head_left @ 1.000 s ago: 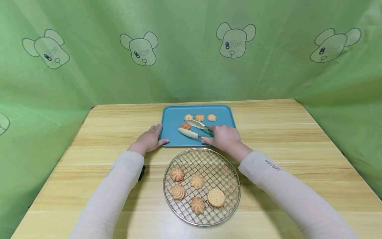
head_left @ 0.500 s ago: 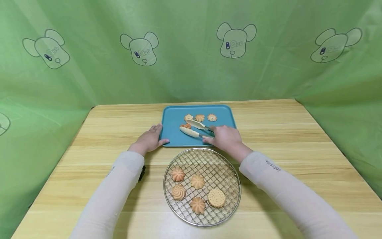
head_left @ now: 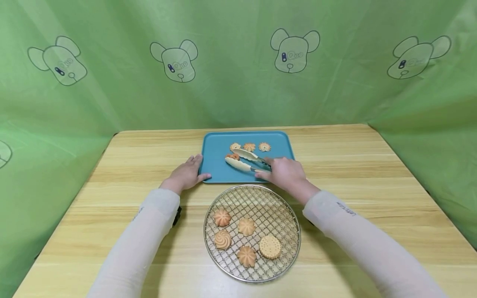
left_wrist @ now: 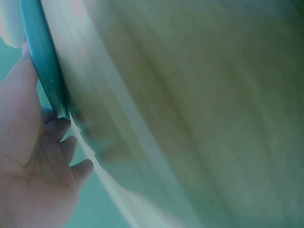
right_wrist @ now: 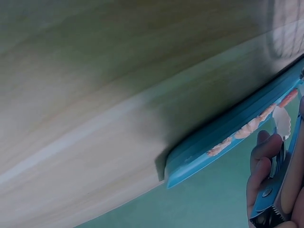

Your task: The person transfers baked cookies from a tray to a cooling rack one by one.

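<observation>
I see the right hand [head_left: 285, 171] curled round cream-tipped metal tongs [head_left: 238, 164], tips parted, a reddish-brown looped cookie [head_left: 234, 157] between them, left of centre on the blue rectangular tray [head_left: 216, 167]; the left hand [head_left: 186, 171], thumb spread, gripping nothing, touches the tray's left edge.

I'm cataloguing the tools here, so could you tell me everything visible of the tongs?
The tongs have two arms with cream, scalloped tips and metallic-looking shafts; the right wrist view shows a round rivet. The right hand grips them, hiding their rear part in the head view. They reach over the blue tray, tips spread apart, with an orange-brown cookie between them. Whether the tips touch cookie or tray is unclear.
</observation>
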A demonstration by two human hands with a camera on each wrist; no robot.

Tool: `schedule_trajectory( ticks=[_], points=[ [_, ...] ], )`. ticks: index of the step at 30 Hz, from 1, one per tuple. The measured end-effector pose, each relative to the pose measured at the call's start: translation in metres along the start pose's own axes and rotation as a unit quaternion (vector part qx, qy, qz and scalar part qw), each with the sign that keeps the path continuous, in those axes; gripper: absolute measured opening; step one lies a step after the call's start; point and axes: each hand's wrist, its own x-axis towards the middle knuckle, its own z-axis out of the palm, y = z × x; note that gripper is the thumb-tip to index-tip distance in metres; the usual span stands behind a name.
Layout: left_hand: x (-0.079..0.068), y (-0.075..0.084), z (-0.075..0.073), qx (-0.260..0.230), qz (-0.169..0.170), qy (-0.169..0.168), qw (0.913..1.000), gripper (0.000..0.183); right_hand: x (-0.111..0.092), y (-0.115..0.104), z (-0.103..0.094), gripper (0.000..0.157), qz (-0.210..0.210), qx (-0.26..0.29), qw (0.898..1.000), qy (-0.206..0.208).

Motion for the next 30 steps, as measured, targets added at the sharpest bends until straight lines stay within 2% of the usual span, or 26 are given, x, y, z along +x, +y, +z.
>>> schedule_trajectory(
  ticks=[12,25,30],
  points=[
    [0.0,0.0,0.0,0.007,0.001,-0.001,1.0,0.085,-0.02,0.014,-0.005,0.077,-0.001,0.017,1.0,0.003],
    [-0.001,0.0,0.0,0.006,0.005,0.001,1.0,0.084,-0.04,0.021,-0.004,0.078,-0.033,0.019,0.999,0.02],
    [-0.001,0.0,0.0,0.006,0.001,-0.001,1.0,0.084,-0.045,0.021,-0.004,0.074,-0.056,0.022,0.998,0.035]
  ],
)
